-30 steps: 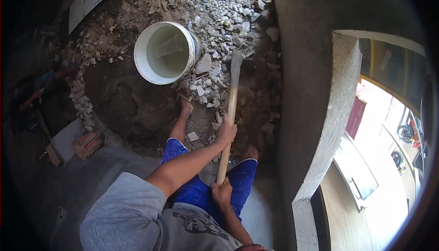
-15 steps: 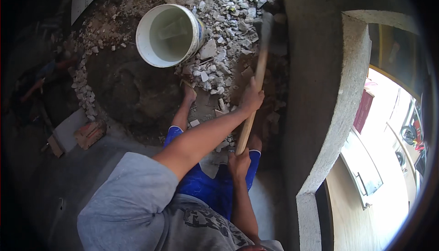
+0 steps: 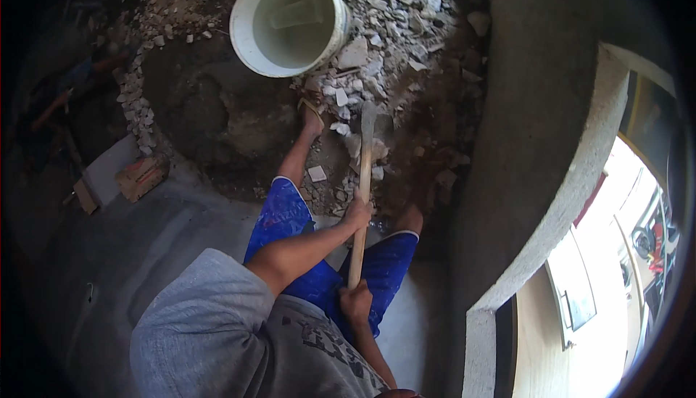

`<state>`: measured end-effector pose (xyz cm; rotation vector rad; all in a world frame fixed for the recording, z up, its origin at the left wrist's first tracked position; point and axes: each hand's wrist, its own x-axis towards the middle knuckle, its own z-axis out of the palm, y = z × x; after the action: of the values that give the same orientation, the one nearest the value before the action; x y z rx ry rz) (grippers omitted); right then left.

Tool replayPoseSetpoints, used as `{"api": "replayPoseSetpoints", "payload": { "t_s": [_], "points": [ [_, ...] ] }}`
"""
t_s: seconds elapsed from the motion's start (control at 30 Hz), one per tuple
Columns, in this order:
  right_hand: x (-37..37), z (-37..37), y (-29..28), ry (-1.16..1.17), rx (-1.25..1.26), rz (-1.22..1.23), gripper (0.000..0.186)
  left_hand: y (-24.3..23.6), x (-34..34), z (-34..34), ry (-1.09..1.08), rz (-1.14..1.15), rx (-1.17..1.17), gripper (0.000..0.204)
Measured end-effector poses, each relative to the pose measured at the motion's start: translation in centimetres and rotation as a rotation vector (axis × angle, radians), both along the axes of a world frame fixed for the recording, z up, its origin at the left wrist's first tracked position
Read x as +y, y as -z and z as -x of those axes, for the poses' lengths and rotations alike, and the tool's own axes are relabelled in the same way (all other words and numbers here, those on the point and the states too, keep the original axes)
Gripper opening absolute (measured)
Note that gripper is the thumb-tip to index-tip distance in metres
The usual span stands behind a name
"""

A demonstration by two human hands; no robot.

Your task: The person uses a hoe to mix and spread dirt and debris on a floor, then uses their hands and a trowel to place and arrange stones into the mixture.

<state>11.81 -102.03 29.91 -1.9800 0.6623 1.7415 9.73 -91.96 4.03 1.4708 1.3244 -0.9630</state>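
I grip a long wooden-handled digging tool point(image 3: 365, 173) with both hands. My left hand point(image 3: 357, 214) is wrapped around the middle of the handle. My right hand point(image 3: 355, 302) is closed on the handle's near end, close to my blue shorts. The tool's metal head point(image 3: 368, 117) rests on broken rubble and earth point(image 3: 406, 130) between my feet. My left foot in a sandal point(image 3: 312, 112) stands just below a white bucket point(image 3: 288, 21).
The bucket lies among grey stone rubble point(image 3: 406, 6) at the top. A rough concrete wall point(image 3: 536, 122) curves along the right, with a bright opening beyond it. A brick point(image 3: 141, 177) and scrap pieces lie at the left on the concrete floor point(image 3: 145, 246).
The tool was swung up and to the right toward the wall, then came back down; its head now rests lower, on the rubble in front of me. The view has shifted forward.
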Motion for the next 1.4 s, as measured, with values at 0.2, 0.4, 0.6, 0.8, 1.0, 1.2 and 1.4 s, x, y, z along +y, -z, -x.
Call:
{"api": "replayPoseSetpoints", "payload": {
  "t_s": [0.2, 0.4, 0.6, 0.8, 1.0, 1.2, 1.4],
  "points": [
    [1.8, -2.9, 0.0, 0.140, -0.165, -0.024, 0.034, -4.8, 2.2, -10.6, -0.013, 0.026, -0.279, 0.080],
    [6.6, -12.0, 8.5, 0.156, -0.533, -0.126, 0.033, -3.5, 7.5, -28.9, 0.108, -0.253, -0.717, 0.074],
    [8.2, -18.5, 10.8, 0.204, -0.486, -0.116, 0.035, -0.2, 8.3, -34.7, 0.109, -0.226, -0.559, 0.069],
    [1.4, -6.8, 6.3, 0.224, -0.291, -0.018, 0.037, -2.9, 0.1, -22.0, 0.179, -0.169, -0.413, 0.070],
    [2.5, -0.1, 0.1, 0.088, -0.074, 0.017, 0.038, -0.3, 0.8, -3.7, 0.207, -0.066, -0.014, 0.066],
    [1.0, 0.9, -2.2, 0.095, -0.150, 0.072, 0.036, -5.3, 0.2, -6.1, 0.176, 0.017, -0.093, 0.086],
    [0.3, -7.8, 2.4, 0.117, -0.468, -0.015, 0.027, -10.5, 8.0, -16.5, -0.079, 0.450, -0.457, 0.071]
  ]
}}
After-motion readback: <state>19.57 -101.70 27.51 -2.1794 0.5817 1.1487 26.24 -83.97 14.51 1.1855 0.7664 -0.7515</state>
